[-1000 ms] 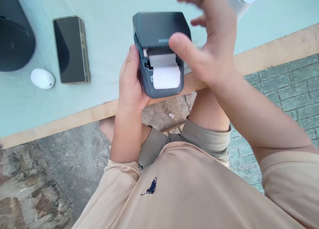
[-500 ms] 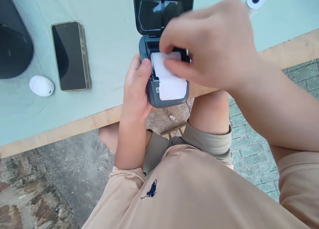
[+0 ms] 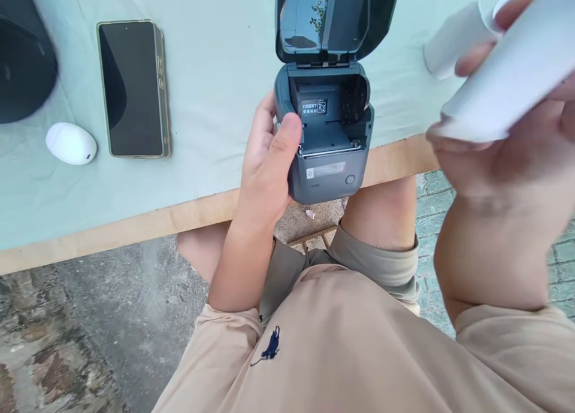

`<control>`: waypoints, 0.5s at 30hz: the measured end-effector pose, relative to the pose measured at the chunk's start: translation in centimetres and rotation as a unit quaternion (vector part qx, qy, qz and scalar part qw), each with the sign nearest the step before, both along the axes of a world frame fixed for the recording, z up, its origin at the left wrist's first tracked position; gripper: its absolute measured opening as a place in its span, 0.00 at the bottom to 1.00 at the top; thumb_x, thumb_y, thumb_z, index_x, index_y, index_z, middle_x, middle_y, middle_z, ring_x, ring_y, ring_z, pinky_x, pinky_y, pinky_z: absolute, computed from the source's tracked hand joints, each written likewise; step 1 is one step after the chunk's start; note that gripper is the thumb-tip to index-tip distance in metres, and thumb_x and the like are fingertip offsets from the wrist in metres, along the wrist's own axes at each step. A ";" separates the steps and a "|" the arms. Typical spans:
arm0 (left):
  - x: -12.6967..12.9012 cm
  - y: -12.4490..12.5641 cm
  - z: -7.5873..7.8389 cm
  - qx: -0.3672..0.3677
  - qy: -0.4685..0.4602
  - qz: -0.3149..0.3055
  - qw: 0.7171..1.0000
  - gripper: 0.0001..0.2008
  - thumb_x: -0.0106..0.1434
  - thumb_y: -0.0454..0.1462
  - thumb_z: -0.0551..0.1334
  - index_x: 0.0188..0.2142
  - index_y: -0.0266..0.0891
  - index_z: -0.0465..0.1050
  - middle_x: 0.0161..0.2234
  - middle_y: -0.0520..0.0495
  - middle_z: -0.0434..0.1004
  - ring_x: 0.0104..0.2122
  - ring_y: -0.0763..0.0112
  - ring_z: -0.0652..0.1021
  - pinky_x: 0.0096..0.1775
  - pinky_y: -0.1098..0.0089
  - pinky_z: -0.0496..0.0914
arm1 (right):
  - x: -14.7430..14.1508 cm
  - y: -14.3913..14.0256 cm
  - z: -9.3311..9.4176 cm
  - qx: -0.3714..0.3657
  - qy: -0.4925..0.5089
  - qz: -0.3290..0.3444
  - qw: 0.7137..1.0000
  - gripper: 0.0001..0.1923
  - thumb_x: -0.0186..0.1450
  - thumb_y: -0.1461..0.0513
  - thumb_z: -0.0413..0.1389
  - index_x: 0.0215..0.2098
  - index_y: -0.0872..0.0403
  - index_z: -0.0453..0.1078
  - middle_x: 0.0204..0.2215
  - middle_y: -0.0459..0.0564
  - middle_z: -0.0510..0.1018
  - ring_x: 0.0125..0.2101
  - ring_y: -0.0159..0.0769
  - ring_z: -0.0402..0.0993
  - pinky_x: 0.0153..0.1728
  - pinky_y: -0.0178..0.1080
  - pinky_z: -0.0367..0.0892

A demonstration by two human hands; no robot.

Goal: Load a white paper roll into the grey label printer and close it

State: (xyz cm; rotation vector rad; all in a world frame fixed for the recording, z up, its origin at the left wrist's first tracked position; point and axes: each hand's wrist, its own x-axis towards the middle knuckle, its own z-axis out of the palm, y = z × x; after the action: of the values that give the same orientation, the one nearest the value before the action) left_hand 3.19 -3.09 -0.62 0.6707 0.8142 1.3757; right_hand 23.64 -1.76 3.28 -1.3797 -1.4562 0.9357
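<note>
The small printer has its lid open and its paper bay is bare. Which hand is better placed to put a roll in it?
Probably the right hand: it holds a white paper roll beside the printer. The left hand grips the printer's side, steadying it at the table edge.

Readable marks on the printer and shirt

A small white-on-black label point(image 3: 314, 107) is seen inside the open printer point(image 3: 330, 143), its characters too small to be read; a dark horse-and-rider logo point(image 3: 269, 347) is embroidered on the beige shirt point(image 3: 359, 353).
</note>
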 end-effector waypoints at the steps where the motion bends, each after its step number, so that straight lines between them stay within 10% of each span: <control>1: -0.2 0.1 -0.2 0.006 -0.002 -0.013 1.000 0.13 0.71 0.48 0.63 0.46 0.41 0.76 0.52 0.44 0.79 0.57 0.56 0.79 0.62 0.60 0.73 | 0.4 -0.5 -0.9 -0.042 0.052 -0.005 0.998 0.24 0.68 0.47 0.42 0.51 0.46 0.71 0.37 0.52 0.72 0.22 0.25 0.58 0.18 0.36 0.49; 7: -0.8 0.1 -0.2 -0.002 -0.006 -0.020 1.000 0.12 0.73 0.46 0.62 0.48 0.43 0.76 0.54 0.44 0.79 0.65 0.55 0.73 0.61 0.62 0.74 | 0.1 -1.1 -2.4 0.023 0.084 -0.058 0.994 0.20 0.59 0.44 0.61 0.41 0.46 0.69 0.29 0.47 0.59 0.21 0.22 0.53 0.16 0.32 0.45; 11: -0.6 0.0 0.1 0.002 -0.008 -0.048 0.999 0.12 0.72 0.45 0.63 0.48 0.42 0.76 0.51 0.45 0.81 0.66 0.58 0.73 0.61 0.65 0.73 | -0.4 0.4 -2.6 0.145 -0.101 -0.037 0.984 0.15 0.61 0.53 0.63 0.41 0.49 0.67 0.36 0.47 0.68 0.29 0.21 0.58 0.24 0.30 0.56; 15: -0.7 0.1 0.1 -0.012 0.005 -0.005 1.000 0.12 0.71 0.47 0.64 0.44 0.42 0.77 0.47 0.46 0.81 0.63 0.58 0.75 0.61 0.64 0.74 | -0.4 2.0 -3.6 0.080 -0.242 -0.047 0.966 0.24 0.58 0.59 0.64 0.52 0.48 0.66 0.46 0.48 0.74 0.29 0.21 0.63 0.25 0.30 0.61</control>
State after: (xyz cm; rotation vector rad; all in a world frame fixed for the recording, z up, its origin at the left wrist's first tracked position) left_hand 2.51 -3.02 -0.55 0.6625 0.8326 1.3530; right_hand 23.27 0.27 -0.33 -1.6087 -1.7616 0.4192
